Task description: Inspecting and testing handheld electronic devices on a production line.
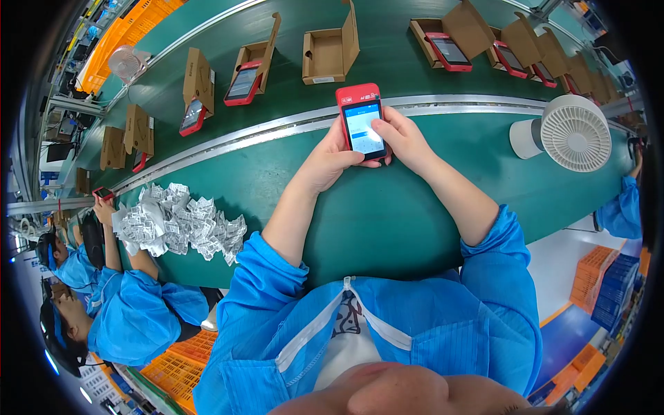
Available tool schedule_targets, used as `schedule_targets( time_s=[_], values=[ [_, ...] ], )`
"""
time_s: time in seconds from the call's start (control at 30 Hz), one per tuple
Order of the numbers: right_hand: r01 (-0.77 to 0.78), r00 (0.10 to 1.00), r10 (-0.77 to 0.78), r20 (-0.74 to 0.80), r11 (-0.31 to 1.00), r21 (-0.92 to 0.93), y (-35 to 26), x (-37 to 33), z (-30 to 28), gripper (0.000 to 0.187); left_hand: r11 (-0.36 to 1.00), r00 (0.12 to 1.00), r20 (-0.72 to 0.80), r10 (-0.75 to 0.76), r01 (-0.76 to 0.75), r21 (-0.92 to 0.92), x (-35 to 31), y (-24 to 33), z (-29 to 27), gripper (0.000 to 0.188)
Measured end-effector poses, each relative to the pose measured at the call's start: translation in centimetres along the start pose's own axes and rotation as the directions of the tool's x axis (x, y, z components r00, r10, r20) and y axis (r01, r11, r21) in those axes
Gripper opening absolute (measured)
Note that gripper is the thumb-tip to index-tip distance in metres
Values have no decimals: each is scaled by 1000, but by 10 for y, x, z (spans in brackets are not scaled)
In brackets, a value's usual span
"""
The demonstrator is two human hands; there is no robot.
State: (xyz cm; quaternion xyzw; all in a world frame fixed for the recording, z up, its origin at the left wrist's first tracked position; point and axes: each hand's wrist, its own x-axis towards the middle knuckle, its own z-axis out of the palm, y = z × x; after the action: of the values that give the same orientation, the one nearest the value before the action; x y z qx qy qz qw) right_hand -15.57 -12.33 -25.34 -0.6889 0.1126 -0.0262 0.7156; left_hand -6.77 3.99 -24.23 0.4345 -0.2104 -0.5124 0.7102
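A red handheld payment terminal (358, 94) with a lit touchscreen is held upright above the green table, close to the metal rail. My left hand (333, 158) wraps its left side and lower end, the thumb lying along the bottom of the screen. On the other side my right hand (401, 138) grips the lower right edge, its thumb over the right part of the screen. Most of my fingers are hidden behind the terminal. Straight beyond it stands an open brown cardboard box (325, 59) with nothing visible inside.
Beyond the metal rail (443, 102), open boxes with red terminals (243, 83) line the green belt. A white fan (574, 131) stands at right. Crumpled printed paper slips (181, 220) lie at left, beside a co-worker (131, 318) in blue. Orange crates (591, 277) are stacked at right.
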Motion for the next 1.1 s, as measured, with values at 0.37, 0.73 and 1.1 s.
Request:
schedule_targets(
  time_s=[0.37,0.73,1.1],
  values=[
    [-11,1000,11,11,1000,9,0,0,0,42,1000,1000,2,11,-11,-3,-1,-1,0,78],
    [5,1000,-4,20,997,-72,3,2,1,38,999,999,-26,38,-38,8,0,-4,-2,79],
    [41,999,-40,-36,998,50,8,5,10,39,999,998,47,29,-31,25,-5,-6,-12,80]
  ],
)
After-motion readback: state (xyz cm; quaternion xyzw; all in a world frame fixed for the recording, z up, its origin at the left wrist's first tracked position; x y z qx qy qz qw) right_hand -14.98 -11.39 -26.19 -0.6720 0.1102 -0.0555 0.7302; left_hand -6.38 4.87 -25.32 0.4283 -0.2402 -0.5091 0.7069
